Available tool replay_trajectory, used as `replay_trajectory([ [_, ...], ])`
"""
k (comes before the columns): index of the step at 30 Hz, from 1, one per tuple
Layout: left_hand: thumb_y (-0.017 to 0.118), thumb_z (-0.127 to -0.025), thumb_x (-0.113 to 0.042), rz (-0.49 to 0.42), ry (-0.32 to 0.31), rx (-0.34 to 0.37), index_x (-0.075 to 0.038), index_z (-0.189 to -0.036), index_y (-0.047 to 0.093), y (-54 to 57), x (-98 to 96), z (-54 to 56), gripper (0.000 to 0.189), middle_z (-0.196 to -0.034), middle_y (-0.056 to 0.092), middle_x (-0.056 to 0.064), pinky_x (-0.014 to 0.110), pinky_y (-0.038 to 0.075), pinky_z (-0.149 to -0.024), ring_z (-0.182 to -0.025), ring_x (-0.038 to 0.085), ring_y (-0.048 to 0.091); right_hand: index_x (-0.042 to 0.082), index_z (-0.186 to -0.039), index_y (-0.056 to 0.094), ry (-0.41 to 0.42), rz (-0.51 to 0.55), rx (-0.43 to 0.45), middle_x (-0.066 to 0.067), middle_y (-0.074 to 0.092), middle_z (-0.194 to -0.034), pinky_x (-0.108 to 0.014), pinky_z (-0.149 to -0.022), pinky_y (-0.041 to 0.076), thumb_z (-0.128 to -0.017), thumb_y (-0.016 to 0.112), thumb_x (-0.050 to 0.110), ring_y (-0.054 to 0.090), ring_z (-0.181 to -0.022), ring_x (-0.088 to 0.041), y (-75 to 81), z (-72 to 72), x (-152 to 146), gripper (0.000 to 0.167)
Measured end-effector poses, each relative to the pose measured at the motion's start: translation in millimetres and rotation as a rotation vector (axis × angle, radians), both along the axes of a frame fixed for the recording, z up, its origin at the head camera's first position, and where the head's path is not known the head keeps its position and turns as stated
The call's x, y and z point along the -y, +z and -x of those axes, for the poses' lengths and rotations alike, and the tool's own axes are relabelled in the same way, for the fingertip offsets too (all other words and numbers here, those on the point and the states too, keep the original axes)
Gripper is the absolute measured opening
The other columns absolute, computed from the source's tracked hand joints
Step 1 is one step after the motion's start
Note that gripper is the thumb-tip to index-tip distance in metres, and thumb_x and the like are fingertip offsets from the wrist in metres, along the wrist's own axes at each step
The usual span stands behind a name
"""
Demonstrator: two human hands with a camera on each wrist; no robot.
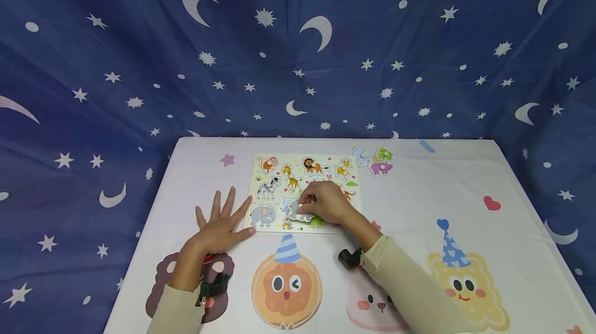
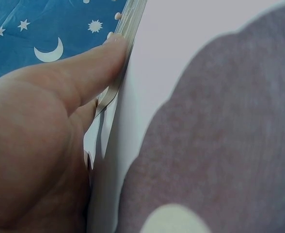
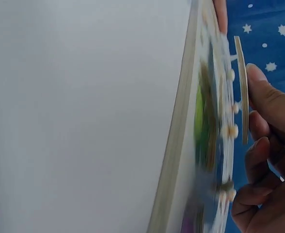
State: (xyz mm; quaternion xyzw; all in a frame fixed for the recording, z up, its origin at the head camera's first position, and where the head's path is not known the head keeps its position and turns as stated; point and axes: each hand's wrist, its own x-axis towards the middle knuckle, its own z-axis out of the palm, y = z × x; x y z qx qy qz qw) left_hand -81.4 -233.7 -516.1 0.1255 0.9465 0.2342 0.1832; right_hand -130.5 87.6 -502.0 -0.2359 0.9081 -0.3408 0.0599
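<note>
A wooden animal puzzle board (image 1: 274, 172) lies on the table with knobbed pieces in it, among them a lion (image 1: 313, 165), a giraffe (image 1: 291, 179), a zebra (image 1: 268, 188) and an elephant (image 1: 263, 215). My right hand (image 1: 326, 200) pinches a grey animal puzzle piece (image 1: 300, 212) over the board's lower middle. In the right wrist view that thin wooden piece (image 3: 243, 92) is raised off the board's surface, edge-on to the camera. With fingers spread, my left hand (image 1: 221, 230) rests at the board's left edge; its thumb (image 2: 96, 60) touches the near left corner.
Beyond the board's right edge lie three loose pieces: a blue one (image 1: 361, 156), a green one (image 1: 384, 154) and a purple one (image 1: 382, 168). The white tablecloth (image 1: 419, 194) carries printed cartoon figures. A dark blue curtain (image 1: 279, 65) with moons and stars hangs behind the table.
</note>
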Motion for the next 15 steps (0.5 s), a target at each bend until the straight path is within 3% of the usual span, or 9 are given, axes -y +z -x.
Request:
replay_trajectory([
  [5, 0.055, -0.093, -0.069, 0.004, -0.003, 0.002, -0.038, -0.163, 0.019, -5.3, 1.9, 0.9, 0.085, -0.173, -0.015, 0.008, 0.076, -0.032, -0.102, -0.154, 0.042, -0.029, 0.026, -0.081, 0.075, -0.014, -0.002, 0.000, 0.016, 0.064, -0.075, -0.023, -0.065, 0.046, -0.080, 0.088, 0.035, 0.053, -0.066, -0.001, -3.4, 0.3, 24.9, 0.016],
  [9, 0.053, -0.092, -0.072, 0.020, -0.003, -0.003, -0.041, -0.163, 0.017, -10.6, 2.1, 3.1, 0.085, -0.172, -0.017, 0.004, 0.075, -0.033, -0.103, -0.153, 0.039, -0.031, 0.025, -0.082, 0.075, -0.013, -0.001, 0.014, 0.016, 0.065, -0.075, -0.021, -0.064, 0.047, -0.080, 0.088, 0.035, 0.055, -0.066, 0.000, -5.3, -1.5, 41.1, 0.017],
  [15, 0.056, -0.093, -0.069, 0.034, -0.007, 0.004, -0.037, -0.163, 0.020, -5.0, 2.4, 2.5, 0.085, -0.173, -0.014, 0.009, 0.079, -0.029, -0.103, -0.154, 0.044, -0.027, 0.024, -0.082, 0.075, -0.006, 0.006, 0.032, 0.016, 0.065, -0.075, -0.021, -0.067, 0.050, -0.079, 0.088, 0.036, 0.056, -0.068, 0.002, -7.9, -7.0, 61.4, 0.018],
])
